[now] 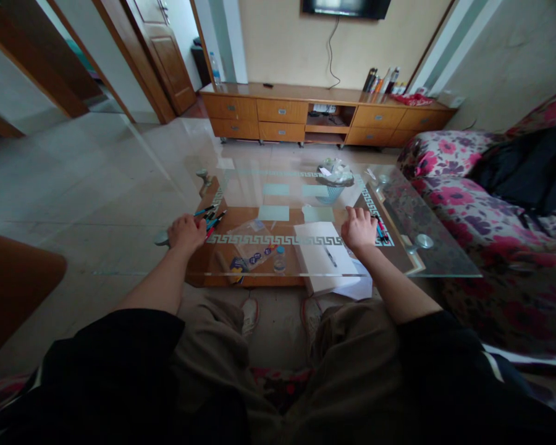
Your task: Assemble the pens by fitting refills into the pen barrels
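My left hand (pixel 188 232) rests palm down near the left end of the glass table top (pixel 241 191), its fingers bent and partly hidden by the back of the hand. Against its right side lies a small pile of pens (pixel 215 221), some with blue, black and red parts. On the right part of the glass, my right hand (pixel 359 228) lies with its fingers loosely apart and one pointing forward. Just right of it is a second bunch of pens (pixel 380 230), partly covered by the hand. I see nothing held in either hand.
Under the glass, a lower wooden shelf bears a white paper stack (pixel 317 262) with a pen (pixel 330 256) on it, a small bottle (pixel 280 259) and plastic packaging (pixel 252 244). Beyond stand a lined waste basket (pixel 331 191) and a TV cabinet (pixel 282 111); a flowered sofa (pixel 458 198) is right.
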`<action>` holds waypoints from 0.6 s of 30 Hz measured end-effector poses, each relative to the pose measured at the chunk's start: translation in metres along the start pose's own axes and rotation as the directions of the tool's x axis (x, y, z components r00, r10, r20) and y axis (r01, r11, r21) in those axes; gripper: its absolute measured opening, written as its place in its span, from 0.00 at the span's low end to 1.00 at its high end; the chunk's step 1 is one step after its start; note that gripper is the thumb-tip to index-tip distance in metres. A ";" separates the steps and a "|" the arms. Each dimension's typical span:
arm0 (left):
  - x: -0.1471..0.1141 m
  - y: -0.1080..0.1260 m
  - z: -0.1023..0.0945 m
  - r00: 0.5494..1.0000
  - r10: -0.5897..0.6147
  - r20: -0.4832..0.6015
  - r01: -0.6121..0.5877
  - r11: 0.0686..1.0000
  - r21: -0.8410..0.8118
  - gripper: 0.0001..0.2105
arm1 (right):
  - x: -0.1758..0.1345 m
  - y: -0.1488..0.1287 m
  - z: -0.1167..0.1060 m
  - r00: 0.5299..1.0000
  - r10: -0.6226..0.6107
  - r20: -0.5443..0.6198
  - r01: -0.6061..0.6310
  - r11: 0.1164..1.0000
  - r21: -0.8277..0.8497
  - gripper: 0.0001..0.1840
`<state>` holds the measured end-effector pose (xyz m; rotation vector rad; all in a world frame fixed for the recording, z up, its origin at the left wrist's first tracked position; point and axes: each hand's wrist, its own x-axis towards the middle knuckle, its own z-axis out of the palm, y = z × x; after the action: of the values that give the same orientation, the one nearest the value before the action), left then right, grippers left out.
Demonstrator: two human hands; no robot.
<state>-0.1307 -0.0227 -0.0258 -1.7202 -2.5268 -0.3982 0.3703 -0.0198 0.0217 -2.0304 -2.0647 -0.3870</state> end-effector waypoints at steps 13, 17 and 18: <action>0.011 -0.014 0.002 0.998 0.021 0.056 -0.018 0.998 -0.062 0.20 | -0.001 0.002 -0.002 0.999 -0.010 0.052 0.008 0.999 0.040 0.31; 0.012 -0.015 -0.003 1.000 0.019 0.006 -0.018 0.990 -0.142 0.17 | -0.001 0.000 -0.005 0.997 -0.024 0.074 0.019 0.998 0.059 0.31; 0.012 -0.013 -0.004 0.999 0.031 -0.034 -0.037 0.984 -0.173 0.16 | 0.000 -0.001 -0.006 0.997 -0.028 0.074 0.023 0.998 0.064 0.31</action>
<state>-0.1476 -0.0170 -0.0215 -1.7958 -2.5034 -0.6559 0.3693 -0.0222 0.0271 -2.0135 -2.1200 -0.2500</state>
